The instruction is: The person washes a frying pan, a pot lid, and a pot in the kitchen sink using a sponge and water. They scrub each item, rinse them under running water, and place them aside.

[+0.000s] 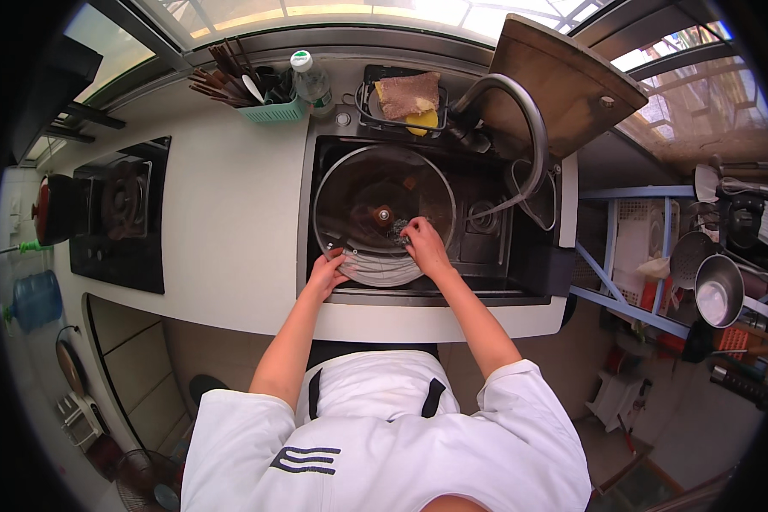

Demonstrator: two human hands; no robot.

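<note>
A large round glass pot lid (352, 185) with a metal rim lies in the left part of the dark sink (518, 272). Its brown knob (383, 214) with a metal centre faces up. At the lid's near left edge, my left hand (328, 274) grips the rim, thumb on top. My right hand (426, 246) pinches a steel wool scrubber (399, 232) against the glass, just right of the knob. Pale curved streaks show along the near part of the lid; whether they are suds or reflections, I cannot tell.
A curved faucet (537, 128) arches over the sink's right side with water running. Behind stand a sponge caddy (445, 121), a plastic bottle (313, 83), a green utensil holder (272, 112) and a leaning cutting board (550, 83). A gas stove (121, 256) is left; a blue rack (633, 192) right.
</note>
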